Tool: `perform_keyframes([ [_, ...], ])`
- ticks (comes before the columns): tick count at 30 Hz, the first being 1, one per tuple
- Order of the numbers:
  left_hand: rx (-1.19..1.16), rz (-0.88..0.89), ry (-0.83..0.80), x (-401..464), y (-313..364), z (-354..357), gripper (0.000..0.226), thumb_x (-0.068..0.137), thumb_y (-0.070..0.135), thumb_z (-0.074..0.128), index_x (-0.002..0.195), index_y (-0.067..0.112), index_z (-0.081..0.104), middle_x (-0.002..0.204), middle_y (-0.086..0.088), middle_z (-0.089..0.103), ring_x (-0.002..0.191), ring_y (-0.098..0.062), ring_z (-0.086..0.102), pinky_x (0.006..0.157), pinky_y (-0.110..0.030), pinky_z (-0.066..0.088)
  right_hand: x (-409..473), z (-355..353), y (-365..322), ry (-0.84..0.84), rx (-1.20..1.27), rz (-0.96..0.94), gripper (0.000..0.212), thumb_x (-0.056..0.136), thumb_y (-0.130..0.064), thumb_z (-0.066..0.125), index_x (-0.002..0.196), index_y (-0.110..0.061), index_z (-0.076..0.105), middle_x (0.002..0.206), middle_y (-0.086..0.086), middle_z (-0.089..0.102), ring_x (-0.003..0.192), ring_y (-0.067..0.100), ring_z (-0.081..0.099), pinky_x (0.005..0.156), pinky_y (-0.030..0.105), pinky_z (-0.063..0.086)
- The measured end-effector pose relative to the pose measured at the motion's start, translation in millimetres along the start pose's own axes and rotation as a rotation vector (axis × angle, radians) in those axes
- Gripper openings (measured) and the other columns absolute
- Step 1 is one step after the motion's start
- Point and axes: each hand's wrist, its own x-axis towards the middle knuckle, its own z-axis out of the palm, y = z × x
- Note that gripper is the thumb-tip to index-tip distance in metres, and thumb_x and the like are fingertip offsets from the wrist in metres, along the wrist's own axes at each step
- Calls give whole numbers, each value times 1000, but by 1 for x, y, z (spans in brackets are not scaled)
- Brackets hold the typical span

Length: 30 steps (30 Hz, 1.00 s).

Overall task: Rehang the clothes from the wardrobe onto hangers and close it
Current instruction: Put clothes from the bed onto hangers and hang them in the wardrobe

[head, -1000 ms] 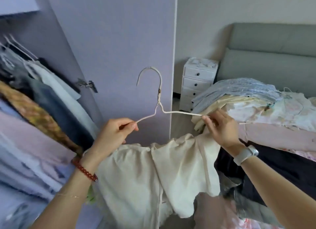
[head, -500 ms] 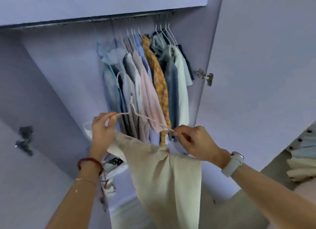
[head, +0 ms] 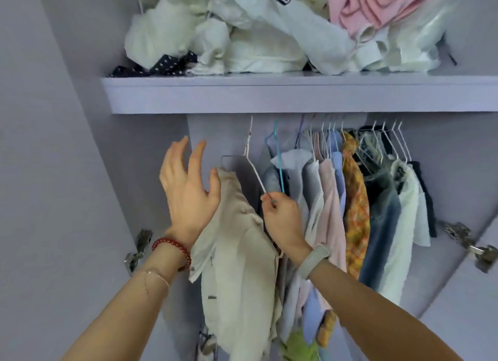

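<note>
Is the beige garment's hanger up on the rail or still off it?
Probably on: the white hanger rises behind the shelf edge. The right hand pinches its arm.

Bare forearms, no sleeves. Left wrist: red bead bracelet (head: 172, 250) and thin chain (head: 157, 276). Right wrist: grey-beige band (head: 314, 261).

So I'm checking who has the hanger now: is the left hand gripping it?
No, the left hand is spread open beside the beige garment, while the right hand pinches the white hanger.
</note>
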Motion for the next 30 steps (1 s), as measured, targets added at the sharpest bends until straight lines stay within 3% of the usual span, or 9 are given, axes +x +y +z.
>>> perform_keyframes([
  [5, 268, 175, -70, 52, -2, 28, 59, 84, 19, 51, 141, 16, 35, 150, -22, 19, 139, -42, 12, 110, -56, 16, 70, 32, -8, 73, 44, 78, 20, 89, -12, 45, 76, -10, 59, 70, 11, 60, 68, 27, 52, 55, 26, 26],
  [8, 375, 157, -146, 68, -15, 41, 65, 88, 22, 50, 146, 23, 20, 154, -19, 8, 141, -40, 2, 111, -58, 7, 100, 44, -5, 68, 61, 108, 20, 88, -9, 43, 73, -10, 54, 78, 15, 62, 77, 36, 57, 59, 30, 38],
  [11, 436, 145, -130, 70, -23, 48, 67, 88, 26, 47, 144, 28, 10, 154, -18, 9, 141, -39, 3, 109, -61, 4, 122, 60, 1, 45, 28, 207, 26, 93, -16, 38, 93, -2, 60, 97, 24, 64, 89, 41, 59, 73, 40, 49],
  [17, 420, 141, -108, 69, -25, 50, 69, 86, 27, 48, 143, 30, 9, 154, -16, 11, 141, -34, 2, 106, -65, 5, 121, 79, 11, 14, 21, 338, 29, 96, -18, 35, 103, 1, 57, 109, 24, 60, 97, 38, 57, 67, 30, 34],
  [20, 417, 141, -136, 70, -25, 48, 73, 87, 25, 53, 142, 33, 4, 154, -11, 2, 141, -32, -2, 106, -64, 3, 112, 75, 13, 5, 20, 336, 27, 95, -14, 35, 106, -1, 56, 108, 23, 60, 97, 38, 57, 69, 32, 39],
  [23, 388, 74, -170, 62, -18, 49, 75, 87, 26, 51, 144, 32, 2, 155, -9, -5, 142, -32, -5, 108, -62, 0, 90, 58, 16, -85, 24, 196, 31, 90, -6, 37, 119, -4, 50, 109, 20, 59, 99, 37, 56, 77, 34, 44],
  [26, 303, -14, -227, 36, -11, 52, 71, 87, 25, 52, 147, 27, 14, 155, -14, 3, 143, -33, -2, 109, -60, 1, 56, 29, 25, -149, -9, 31, 43, 91, -7, 40, 135, -8, 40, 128, 13, 52, 113, 30, 52, 94, 36, 43],
  [28, 281, -33, -288, 6, -7, 55, 68, 87, 24, 52, 147, 25, 19, 155, -15, 9, 143, -34, 2, 109, -61, 1, 30, 4, 33, -140, -94, -91, 42, 92, -8, 42, 135, -6, 41, 135, 13, 47, 122, 28, 47, 102, 33, 39],
  [30, 277, -16, -363, -28, -3, 57, 66, 87, 23, 54, 145, 24, 23, 154, -15, 14, 142, -36, 6, 108, -63, 0, 1, -23, 45, -77, -234, -229, 39, 90, -4, 45, 129, 0, 48, 131, 17, 51, 123, 32, 47, 103, 39, 40],
])
